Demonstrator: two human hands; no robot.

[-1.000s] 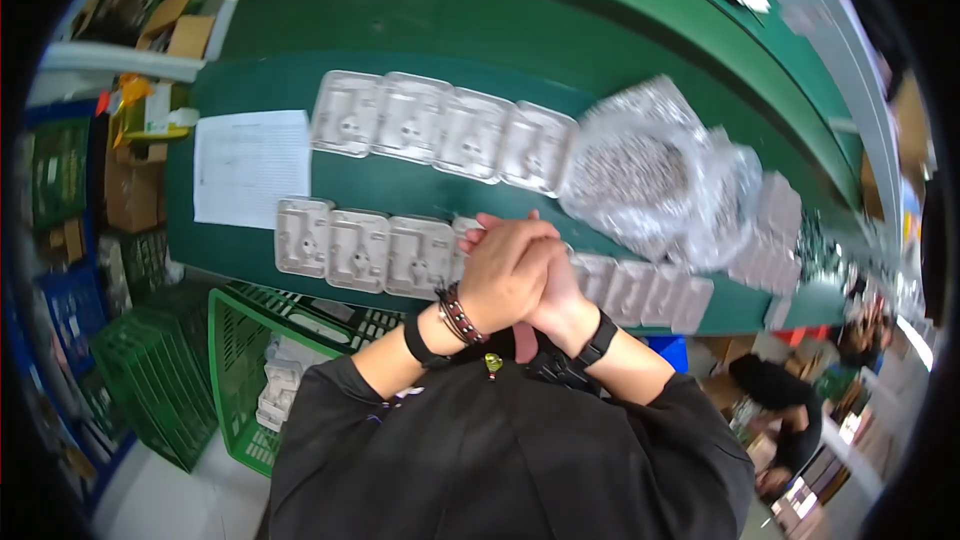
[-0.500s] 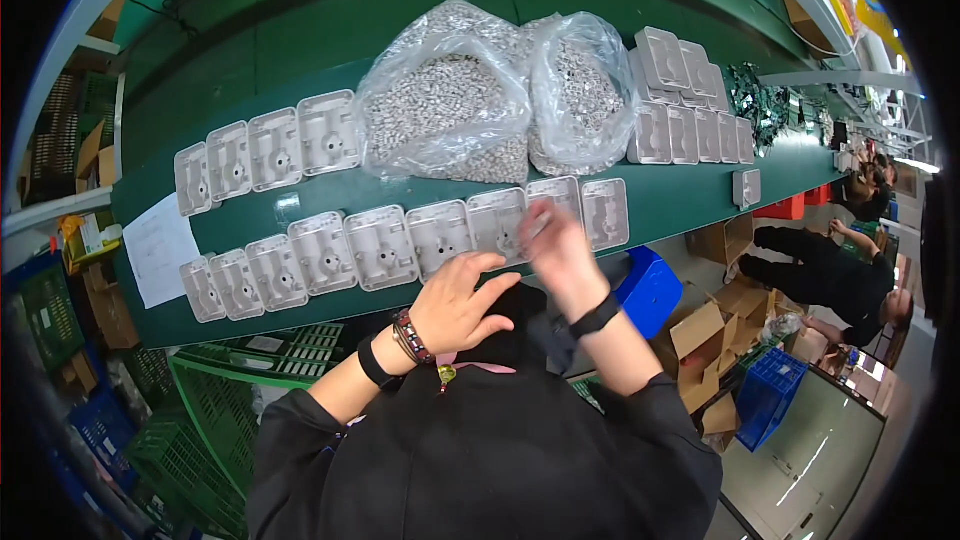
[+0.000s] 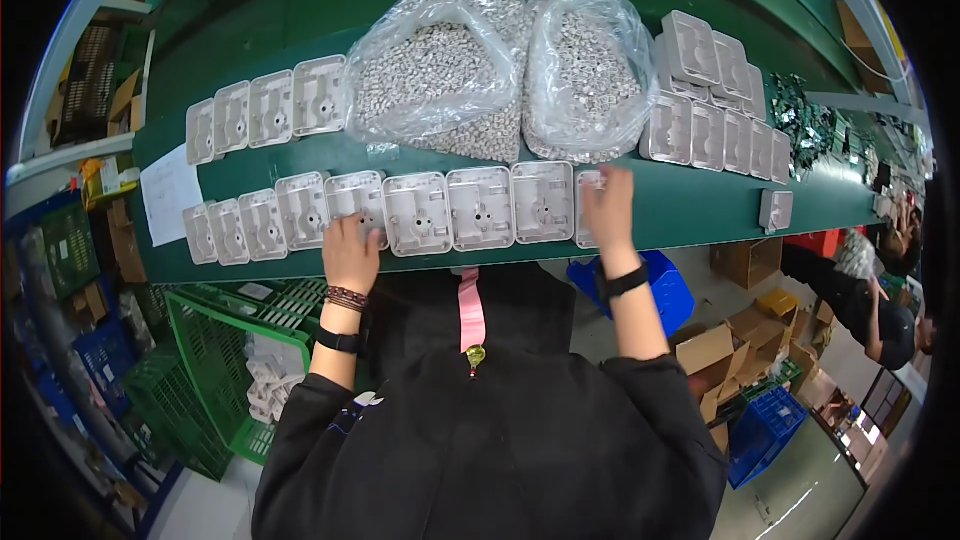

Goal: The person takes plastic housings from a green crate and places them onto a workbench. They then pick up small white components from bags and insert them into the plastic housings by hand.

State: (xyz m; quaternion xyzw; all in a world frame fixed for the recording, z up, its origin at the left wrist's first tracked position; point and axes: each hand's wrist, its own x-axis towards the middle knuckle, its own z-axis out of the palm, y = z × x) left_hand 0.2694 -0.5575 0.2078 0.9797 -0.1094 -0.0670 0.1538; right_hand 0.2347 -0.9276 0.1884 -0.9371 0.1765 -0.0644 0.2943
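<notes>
A front row of shallow light grey plastic housings (image 3: pixel 480 208) lies along the near side of the green table, open faces up. My left hand (image 3: pixel 350 255) rests at the near edge of one housing (image 3: pixel 352 190) left of the middle, fingers apart and reaching over it. At the right end of the row, my right hand (image 3: pixel 614 215) is over the last housing (image 3: pixel 586 225) and covers part of it. Its fingertips are bent and smeared, so anything between them is hidden. Beyond the row stand two clear plastic bags, the left bag (image 3: pixel 435 70) and right bag (image 3: pixel 590 70), full of small grey parts.
Another row of housings (image 3: pixel 270 108) lies at the far left, above a paper sheet (image 3: pixel 170 190). Stacked housings (image 3: pixel 690 50) stand right of the bags, near dark small pieces (image 3: pixel 800 120). A green crate (image 3: pixel 240 370) and a blue bin (image 3: pixel 660 290) sit below the table edge.
My hands have moved apart: the left went left onto a housing, the right went right to the row's end. My view has shifted.
</notes>
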